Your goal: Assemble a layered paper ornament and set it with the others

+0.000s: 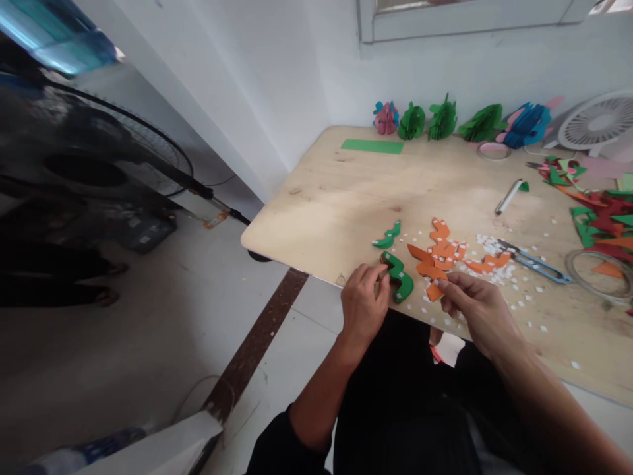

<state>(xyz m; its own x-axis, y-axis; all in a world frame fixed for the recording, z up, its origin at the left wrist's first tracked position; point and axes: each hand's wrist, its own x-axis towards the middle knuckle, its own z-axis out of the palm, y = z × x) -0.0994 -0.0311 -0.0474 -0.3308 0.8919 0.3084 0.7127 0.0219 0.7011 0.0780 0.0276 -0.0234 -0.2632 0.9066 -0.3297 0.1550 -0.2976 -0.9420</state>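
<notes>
My left hand pinches the upper left end of a curved green paper piece near the table's front edge. My right hand has its thumb and fingers closed on the lower end of an orange paper piece. Small white squares dot both pieces. A smaller green cutout lies just above my left hand. Beyond my right hand are more orange cutouts, with an orange strip among scattered white squares.
A blue cutter, a white pen, a tape roll and paper scraps lie to the right. Folded green paper shapes and a small white fan stand along the wall. A floor fan is at left.
</notes>
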